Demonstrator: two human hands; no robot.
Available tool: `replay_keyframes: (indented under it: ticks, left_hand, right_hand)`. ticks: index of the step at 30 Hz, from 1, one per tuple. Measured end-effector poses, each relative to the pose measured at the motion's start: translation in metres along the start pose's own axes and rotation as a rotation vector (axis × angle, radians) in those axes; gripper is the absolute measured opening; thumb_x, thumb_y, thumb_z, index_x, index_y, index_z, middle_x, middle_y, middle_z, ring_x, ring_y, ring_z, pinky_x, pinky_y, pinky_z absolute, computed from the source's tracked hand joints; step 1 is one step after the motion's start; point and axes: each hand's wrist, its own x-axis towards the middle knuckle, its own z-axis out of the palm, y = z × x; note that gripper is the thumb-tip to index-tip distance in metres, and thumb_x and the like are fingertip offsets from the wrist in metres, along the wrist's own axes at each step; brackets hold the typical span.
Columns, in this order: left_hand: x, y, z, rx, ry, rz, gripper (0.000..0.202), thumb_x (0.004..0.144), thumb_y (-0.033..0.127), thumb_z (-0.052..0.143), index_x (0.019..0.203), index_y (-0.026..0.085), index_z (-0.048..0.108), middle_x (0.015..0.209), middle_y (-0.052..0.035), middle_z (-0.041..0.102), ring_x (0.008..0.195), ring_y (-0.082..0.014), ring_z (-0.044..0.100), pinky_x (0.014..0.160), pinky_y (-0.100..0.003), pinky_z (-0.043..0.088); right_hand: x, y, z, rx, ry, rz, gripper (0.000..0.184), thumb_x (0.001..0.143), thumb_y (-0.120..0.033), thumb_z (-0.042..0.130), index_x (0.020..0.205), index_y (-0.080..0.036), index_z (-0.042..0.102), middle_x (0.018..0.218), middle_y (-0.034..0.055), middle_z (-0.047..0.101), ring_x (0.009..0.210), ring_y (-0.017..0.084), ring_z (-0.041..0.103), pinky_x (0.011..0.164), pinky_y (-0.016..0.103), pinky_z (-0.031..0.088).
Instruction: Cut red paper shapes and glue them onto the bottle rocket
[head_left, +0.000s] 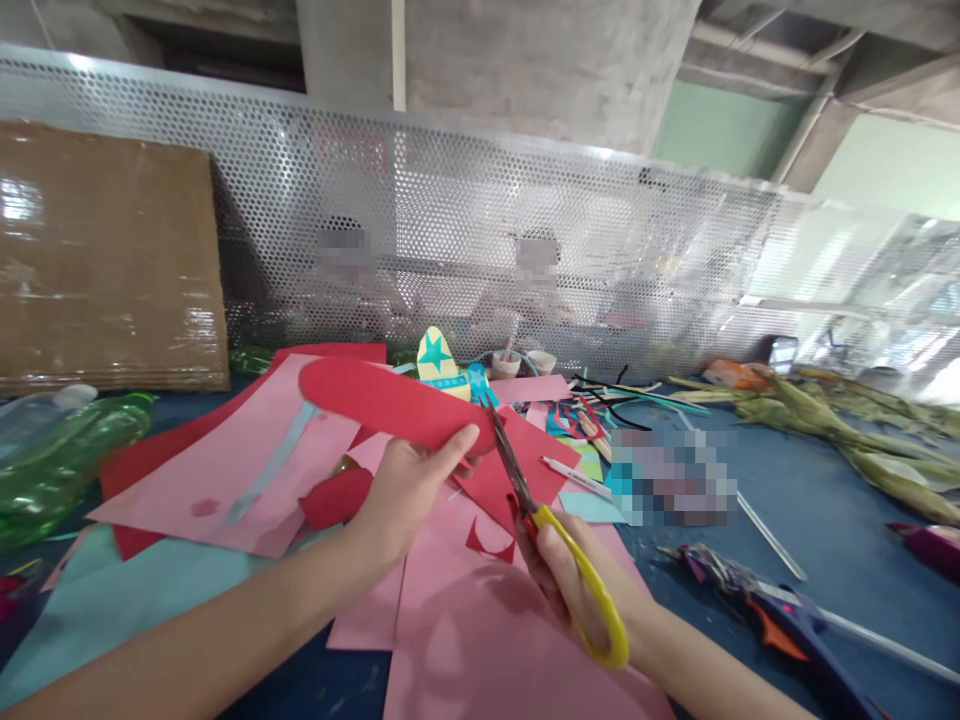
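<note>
My left hand (420,475) pinches a long red paper strip (382,400) with a rounded left end, thumb on top and fingers underneath. The strip is held above the table, over pink and red sheets. My right hand (559,560) is wrapped round the yellow handles of a pair of scissors (514,465). Their blades point up and to the left, at the right end of the red strip; whether they touch it I cannot tell. Beneath the hands lie a pink sheet (472,650) and a small red offcut (491,543) with a curved edge.
A glue gun (780,610) and a clear stick (772,540) lie at the right. Green plastic bottles (67,460) stand left, near a cardboard sheet (105,260). Dried husks (847,430) spread far right. A perforated metal panel (465,220) runs behind. A white pen (577,477) lies centrally.
</note>
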Motion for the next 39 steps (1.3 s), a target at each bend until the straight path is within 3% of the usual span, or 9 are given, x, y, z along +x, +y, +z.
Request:
replay_keyframes:
  ticks: [7, 14, 23, 39]
  left_hand:
    - [-0.001, -0.002, 0.001, -0.061, -0.022, -0.107, 0.019, 0.069, 0.033, 0.080, 0.076, 0.017, 0.073, 0.071, -0.0021, 0.073, 0.069, -0.0170, 0.065, 0.067, -0.028, 0.053]
    - [-0.004, 0.000, 0.002, -0.107, -0.084, -0.133, 0.014, 0.069, 0.031, 0.080, 0.071, 0.019, 0.074, 0.070, -0.0011, 0.072, 0.067, -0.0155, 0.065, 0.065, -0.027, 0.054]
    - [-0.006, 0.003, 0.003, -0.058, -0.068, -0.104, 0.015, 0.068, 0.033, 0.080, 0.070, 0.019, 0.073, 0.066, 0.0003, 0.071, 0.065, -0.0162, 0.064, 0.066, -0.029, 0.055]
    - [-0.006, -0.001, -0.001, -0.004, -0.136, -0.064, 0.015, 0.075, 0.033, 0.078, 0.072, 0.019, 0.074, 0.068, 0.0003, 0.072, 0.068, -0.0147, 0.065, 0.066, -0.026, 0.054]
  right_hand:
    - [-0.001, 0.007, -0.002, -0.021, -0.073, -0.064, 0.062, 0.086, -0.081, 0.030, 0.077, -0.022, 0.047, 0.057, -0.0055, 0.037, 0.044, 0.010, 0.032, 0.039, 0.023, 0.029]
    - [-0.007, 0.016, -0.007, -0.091, -0.107, -0.173, 0.056, 0.093, -0.072, 0.027, 0.092, -0.022, 0.051, 0.075, 0.0004, 0.049, 0.056, 0.013, 0.038, 0.049, 0.026, 0.035]
    - [-0.003, 0.017, -0.006, 0.036, -0.171, -0.198, 0.057, 0.090, -0.076, 0.029, 0.090, -0.022, 0.046, 0.071, -0.0033, 0.038, 0.057, 0.013, 0.033, 0.049, 0.024, 0.035]
    - [-0.001, 0.017, -0.004, 0.045, -0.134, -0.188, 0.062, 0.086, -0.081, 0.031, 0.090, -0.021, 0.048, 0.067, -0.0044, 0.037, 0.054, 0.012, 0.033, 0.046, 0.022, 0.035]
